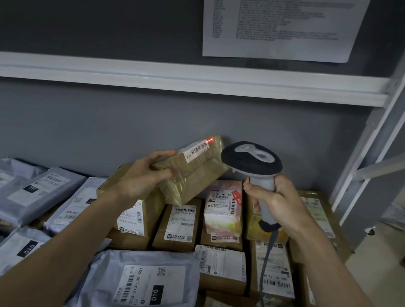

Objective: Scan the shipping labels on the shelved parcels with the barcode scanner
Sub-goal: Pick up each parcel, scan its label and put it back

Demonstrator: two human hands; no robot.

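Note:
My left hand (pixel 145 175) grips a small brown cardboard parcel (pixel 192 175) wrapped in clear tape and holds it tilted above the shelf. Its white barcode label (pixel 197 150) faces up, and a red scanner line glows at the label's upper right end. My right hand (pixel 277 201) grips the handle of a grey and dark barcode scanner (pixel 252 161), whose head points left at the parcel. The scanner's grey cable (pixel 266 264) hangs down over the boxes.
The shelf below is packed with labelled parcels: grey poly mailers (pixel 143 287) at left and front, brown boxes (pixel 177 225) in the middle and right. A white shelf beam (pixel 181 77) runs above, a printed sheet (pixel 278 19) hangs on the wall, and a metal upright (pixel 372 143) stands at right.

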